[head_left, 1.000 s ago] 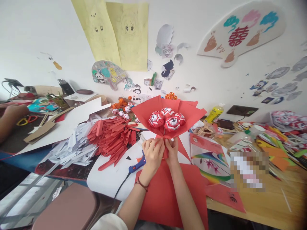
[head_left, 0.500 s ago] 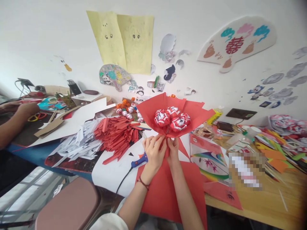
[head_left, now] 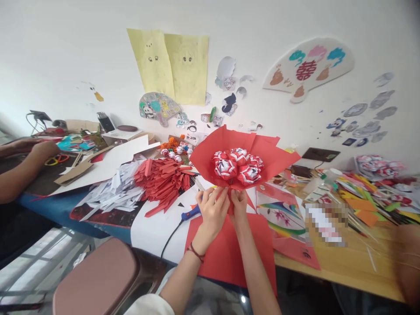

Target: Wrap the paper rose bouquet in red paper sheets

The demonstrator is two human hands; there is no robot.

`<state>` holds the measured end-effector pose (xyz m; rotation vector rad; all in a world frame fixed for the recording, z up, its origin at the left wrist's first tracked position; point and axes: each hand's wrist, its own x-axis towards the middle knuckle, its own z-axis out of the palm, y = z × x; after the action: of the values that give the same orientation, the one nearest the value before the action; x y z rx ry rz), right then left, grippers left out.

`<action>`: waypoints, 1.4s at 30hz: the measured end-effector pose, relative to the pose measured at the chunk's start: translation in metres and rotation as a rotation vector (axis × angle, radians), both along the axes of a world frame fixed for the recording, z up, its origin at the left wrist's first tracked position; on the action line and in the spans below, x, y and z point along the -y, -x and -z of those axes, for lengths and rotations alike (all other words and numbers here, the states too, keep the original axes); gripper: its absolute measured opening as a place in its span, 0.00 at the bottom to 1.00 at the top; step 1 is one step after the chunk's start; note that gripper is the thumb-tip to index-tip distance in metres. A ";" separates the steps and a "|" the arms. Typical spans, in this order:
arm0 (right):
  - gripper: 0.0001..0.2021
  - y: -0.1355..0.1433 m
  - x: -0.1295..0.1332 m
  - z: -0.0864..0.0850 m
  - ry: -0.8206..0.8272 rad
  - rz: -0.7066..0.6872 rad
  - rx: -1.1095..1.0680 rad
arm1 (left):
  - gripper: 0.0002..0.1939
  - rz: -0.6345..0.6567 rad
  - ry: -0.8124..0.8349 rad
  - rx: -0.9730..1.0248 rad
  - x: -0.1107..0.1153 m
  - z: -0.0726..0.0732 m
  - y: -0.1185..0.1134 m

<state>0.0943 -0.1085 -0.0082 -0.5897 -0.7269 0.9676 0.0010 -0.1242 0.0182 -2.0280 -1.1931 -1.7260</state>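
Observation:
A bouquet of red-and-white folded paper flowers (head_left: 238, 164) stands upright inside a flared red paper wrapper (head_left: 210, 151). My left hand (head_left: 213, 205) pinches the gathered neck of the wrapper from the left, fingers bent round it. Closed on the same neck from the right is my right hand (head_left: 238, 203), its fingertips partly hidden by the paper. Under my forearms lies a sheet of red paper (head_left: 249, 253) at the table's front edge. A blue glue gun (head_left: 191, 213) with a black cord rests just left of my left hand.
Left of the bouquet lie piles of red paper strips (head_left: 162, 181) and white paper strips (head_left: 114, 192). Another person's hand (head_left: 46, 150) is at the far left; a blurred arm (head_left: 408, 262) appears at the right edge. A brown stool (head_left: 96, 278) stands front left.
The view has shifted slightly right. The bouquet tips a little more toward me, both hands keeping hold of its neck. A blurred arm has come in at the right edge.

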 end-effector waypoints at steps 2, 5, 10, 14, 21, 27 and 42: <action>0.18 0.000 0.008 0.001 -0.010 0.010 0.027 | 0.12 0.011 0.003 -0.011 0.007 0.002 0.001; 0.19 -0.001 0.021 0.002 0.000 0.004 0.064 | 0.12 0.034 0.026 -0.004 0.016 0.003 0.003; 0.18 -0.001 0.035 -0.007 0.022 0.094 0.140 | 0.11 0.140 0.094 0.090 0.022 -0.005 0.006; 0.16 0.004 0.041 -0.022 0.010 0.273 0.244 | 0.10 0.238 0.179 0.197 0.023 -0.017 0.005; 0.08 0.015 0.052 -0.041 -0.032 0.423 0.340 | 0.09 0.295 0.230 0.354 0.032 -0.033 0.000; 0.09 0.028 0.057 -0.052 -0.049 0.441 0.408 | 0.12 0.313 0.319 0.534 0.029 -0.042 0.004; 0.12 0.060 0.033 -0.065 -0.090 0.443 0.488 | 0.15 0.498 0.430 0.739 -0.019 -0.040 0.030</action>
<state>0.0346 -0.1412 0.0569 -0.8767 -1.0110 0.3759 -0.0295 -0.1052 0.0584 -2.0978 -1.4267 -2.8451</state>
